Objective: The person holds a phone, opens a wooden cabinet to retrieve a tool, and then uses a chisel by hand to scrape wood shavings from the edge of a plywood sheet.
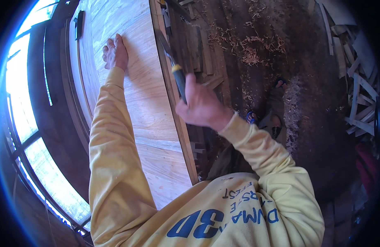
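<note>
A broad pale wooden panel (146, 107) lies in front of me, its long edge running down its right side. My left hand (116, 53) rests on the panel's upper part, palm down, with the fingers spread a little and nothing held. My right hand (204, 105) is closed round the dark, yellow-banded handle of a chisel (179, 78). Its metal blade points away from me and lies along or just above the panel's right edge; I cannot tell whether it touches.
A small black block (78, 24) sits at the panel's far left side. Curled wood shavings (252, 53) litter the dark floor to the right. Scrap wood strips (361, 107) are heaped at the far right. Slatted openings (23, 82) let in bright light on the left.
</note>
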Demonstrator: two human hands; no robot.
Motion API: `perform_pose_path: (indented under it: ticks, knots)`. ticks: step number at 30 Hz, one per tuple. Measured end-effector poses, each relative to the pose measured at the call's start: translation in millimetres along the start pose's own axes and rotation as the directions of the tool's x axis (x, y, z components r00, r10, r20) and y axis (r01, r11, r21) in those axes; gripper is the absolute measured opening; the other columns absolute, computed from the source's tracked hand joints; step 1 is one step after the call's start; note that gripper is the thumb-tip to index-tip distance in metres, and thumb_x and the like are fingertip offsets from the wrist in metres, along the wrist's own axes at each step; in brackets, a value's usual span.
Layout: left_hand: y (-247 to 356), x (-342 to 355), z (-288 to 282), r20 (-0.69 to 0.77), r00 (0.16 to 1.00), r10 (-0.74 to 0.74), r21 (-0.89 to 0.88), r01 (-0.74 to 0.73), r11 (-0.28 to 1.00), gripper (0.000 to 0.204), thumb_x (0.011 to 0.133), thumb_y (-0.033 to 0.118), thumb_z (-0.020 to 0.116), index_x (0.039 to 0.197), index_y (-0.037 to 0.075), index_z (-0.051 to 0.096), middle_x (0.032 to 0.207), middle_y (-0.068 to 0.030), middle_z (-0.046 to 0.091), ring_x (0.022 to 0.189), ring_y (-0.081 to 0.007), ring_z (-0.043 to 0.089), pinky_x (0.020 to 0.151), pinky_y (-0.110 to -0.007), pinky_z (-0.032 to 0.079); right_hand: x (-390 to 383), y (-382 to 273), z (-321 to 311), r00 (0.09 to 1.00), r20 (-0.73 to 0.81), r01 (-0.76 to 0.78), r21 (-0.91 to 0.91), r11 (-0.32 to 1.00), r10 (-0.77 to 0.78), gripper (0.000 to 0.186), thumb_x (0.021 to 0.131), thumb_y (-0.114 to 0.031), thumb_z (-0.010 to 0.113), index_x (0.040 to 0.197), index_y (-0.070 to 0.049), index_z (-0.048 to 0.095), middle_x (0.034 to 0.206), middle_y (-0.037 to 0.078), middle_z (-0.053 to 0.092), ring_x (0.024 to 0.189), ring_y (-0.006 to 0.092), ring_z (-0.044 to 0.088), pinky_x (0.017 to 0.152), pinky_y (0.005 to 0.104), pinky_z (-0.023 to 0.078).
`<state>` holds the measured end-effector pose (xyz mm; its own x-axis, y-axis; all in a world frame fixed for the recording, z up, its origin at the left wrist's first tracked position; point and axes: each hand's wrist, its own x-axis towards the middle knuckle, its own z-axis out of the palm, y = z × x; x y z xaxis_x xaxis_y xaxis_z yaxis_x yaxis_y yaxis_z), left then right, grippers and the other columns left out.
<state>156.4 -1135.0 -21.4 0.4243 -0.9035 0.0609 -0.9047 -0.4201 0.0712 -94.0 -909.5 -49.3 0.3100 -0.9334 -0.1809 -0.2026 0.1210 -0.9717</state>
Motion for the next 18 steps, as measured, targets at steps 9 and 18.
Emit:
perform_pose_path:
  ticks: [9,18]
  knots:
    - [-8,3,1,-0.019,1.000,-0.017,0.009,0.017,1.000,0.082,0.098,0.071,0.030,0.160,0.018,0.032,0.167,-0.0174,0.024,0.154,-0.0375,0.020,0.118,-0.063,0.016,4,-13,15,0.998,0.031,-0.060,0.034,0.998,0.059,0.039,0.080,-0.013,0.061,0.103,0.008,0.037,0.068,0.029,0.061,0.065,0.0480,0.066,0.062,0.0534,0.056]
    - [6,1,4,-0.010,1.000,0.005,-0.019,-0.005,1.000,0.081,0.098,0.071,0.031,0.160,0.018,0.033,0.167,-0.0176,0.025,0.154,-0.0376,0.020,0.118,-0.064,0.016,50,-7,-15,0.998,-0.047,-0.038,-0.121,0.992,0.032,0.055,0.083,-0.018,0.063,0.118,0.017,0.038,0.082,0.029,0.069,0.077,0.0437,0.071,0.076,0.0495,0.058]
